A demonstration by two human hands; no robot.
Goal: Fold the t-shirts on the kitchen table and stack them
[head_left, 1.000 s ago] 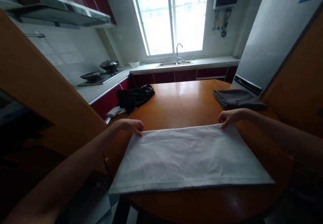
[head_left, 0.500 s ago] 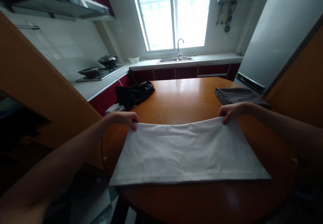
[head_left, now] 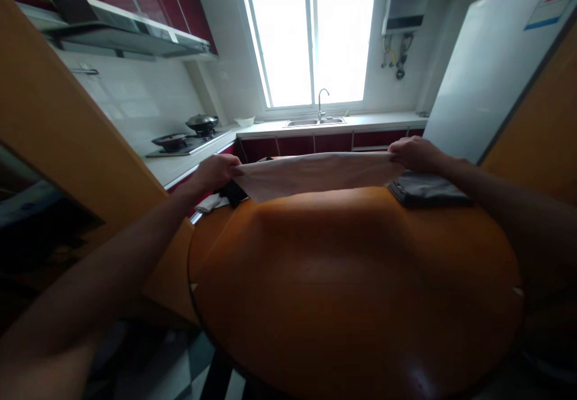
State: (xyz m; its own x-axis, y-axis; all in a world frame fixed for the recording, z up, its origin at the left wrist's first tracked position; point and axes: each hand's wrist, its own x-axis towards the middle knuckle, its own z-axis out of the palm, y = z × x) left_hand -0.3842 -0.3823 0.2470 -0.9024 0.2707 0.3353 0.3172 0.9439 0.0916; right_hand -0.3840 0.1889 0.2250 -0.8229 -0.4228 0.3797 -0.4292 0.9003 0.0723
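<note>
Got the white cloth (head_left: 315, 177) up over the far part of the wooden table (head_left: 351, 280), pinched at one end by the left hand (head_left: 220, 170) and at the other by the right hand (head_left: 412, 152). Stretched pretty much level, lengthwise from left to right.

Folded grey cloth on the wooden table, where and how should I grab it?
Probably the left edge of the folded grey cloth, coming in low from the left, scooping under all layers: it lies flat, its stacked folds showing there.
</note>
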